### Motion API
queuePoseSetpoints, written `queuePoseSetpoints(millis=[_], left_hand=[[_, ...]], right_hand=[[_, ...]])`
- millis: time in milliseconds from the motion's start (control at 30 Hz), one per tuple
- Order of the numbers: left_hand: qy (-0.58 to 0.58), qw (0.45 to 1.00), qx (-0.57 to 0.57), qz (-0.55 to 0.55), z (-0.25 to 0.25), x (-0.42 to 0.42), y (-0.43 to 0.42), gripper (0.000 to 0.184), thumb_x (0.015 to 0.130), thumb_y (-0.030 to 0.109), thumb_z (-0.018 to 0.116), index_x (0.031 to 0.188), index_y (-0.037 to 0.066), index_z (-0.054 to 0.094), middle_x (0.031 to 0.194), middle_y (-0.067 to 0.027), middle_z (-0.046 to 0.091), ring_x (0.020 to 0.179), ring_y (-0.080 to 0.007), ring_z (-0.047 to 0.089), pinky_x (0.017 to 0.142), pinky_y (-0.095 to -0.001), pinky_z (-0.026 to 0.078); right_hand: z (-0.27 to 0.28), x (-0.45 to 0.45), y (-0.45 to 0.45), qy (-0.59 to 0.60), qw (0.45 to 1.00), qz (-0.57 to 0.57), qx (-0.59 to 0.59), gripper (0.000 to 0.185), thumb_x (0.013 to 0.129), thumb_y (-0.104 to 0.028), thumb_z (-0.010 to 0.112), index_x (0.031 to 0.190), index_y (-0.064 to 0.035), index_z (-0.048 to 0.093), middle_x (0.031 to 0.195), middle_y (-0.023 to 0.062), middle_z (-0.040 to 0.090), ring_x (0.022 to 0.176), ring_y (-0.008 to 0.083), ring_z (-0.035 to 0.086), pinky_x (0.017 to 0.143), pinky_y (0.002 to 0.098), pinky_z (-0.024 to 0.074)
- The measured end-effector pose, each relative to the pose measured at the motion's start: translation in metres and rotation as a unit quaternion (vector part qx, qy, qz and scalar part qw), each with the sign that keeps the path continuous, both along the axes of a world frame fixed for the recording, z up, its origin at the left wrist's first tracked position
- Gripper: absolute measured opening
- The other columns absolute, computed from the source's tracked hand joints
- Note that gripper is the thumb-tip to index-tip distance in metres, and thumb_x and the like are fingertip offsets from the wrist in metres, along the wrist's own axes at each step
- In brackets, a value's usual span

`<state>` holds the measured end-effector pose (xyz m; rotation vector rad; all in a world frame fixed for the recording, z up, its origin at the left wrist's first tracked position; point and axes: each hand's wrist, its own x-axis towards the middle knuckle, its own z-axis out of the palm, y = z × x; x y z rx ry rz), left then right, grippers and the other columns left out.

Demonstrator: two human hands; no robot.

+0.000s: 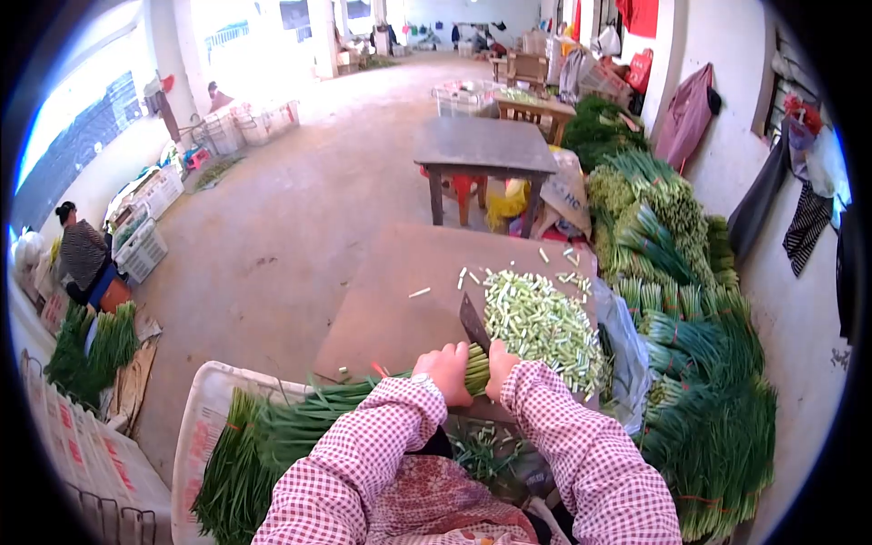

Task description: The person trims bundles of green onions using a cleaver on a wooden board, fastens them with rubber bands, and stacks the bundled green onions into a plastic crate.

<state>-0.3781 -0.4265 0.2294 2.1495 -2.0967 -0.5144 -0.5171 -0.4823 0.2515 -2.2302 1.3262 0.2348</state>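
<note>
My left hand [446, 371] is closed around a bundle of green stalks [477, 366], pressing it to the brown tabletop [400, 291]. The bundle's long leaves [318, 409] trail left under my forearm. In my right hand [500, 369] is a knife [472, 322], its dark blade pointing away from me beside the bundle's cut ends. The handle is hidden in my fist. Just beyond and right of the blade lies a heap of short cut stalk pieces [540, 327], with a few loose bits scattered around it.
A white plastic crate [204, 386] with more greens stands at my left. Bundled greens [699, 391] are piled along the right wall. Clear plastic [622, 341] hangs at the table's right edge. A dark table [486, 145] stands ahead. Another person [82, 254] sits far left.
</note>
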Motion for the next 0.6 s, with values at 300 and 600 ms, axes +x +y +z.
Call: queuePoseSetpoints(millis=[300,600], left_hand=[[-0.020,0.992,-0.088,-0.091,0.018,0.009,0.045,0.082,0.057,0.033,0.078,0.122,-0.001,0.042,0.109,-0.0198,0.057,0.098,-0.0361,0.059,0.086,-0.0420,0.048],[-0.040,0.935,-0.291,-0.199,0.027,-0.025,0.192,0.065,0.063,0.033,0.078,0.117,0.006,0.054,0.115,-0.0103,0.056,0.114,-0.0259,0.051,0.099,-0.0442,0.038]], right_hand=[[-0.040,-0.066,-0.025,-0.065,0.984,-0.134,-0.095,0.052,0.078,-0.026,0.068,0.117,0.0008,0.048,0.096,0.0205,0.062,0.095,0.0330,0.061,0.084,0.0412,0.0484],[-0.122,-0.005,0.046,-0.280,0.810,0.179,0.483,0.074,0.088,-0.050,0.059,0.137,0.0003,0.034,0.130,0.0151,0.049,0.119,0.0183,0.046,0.100,0.0324,0.0381]])
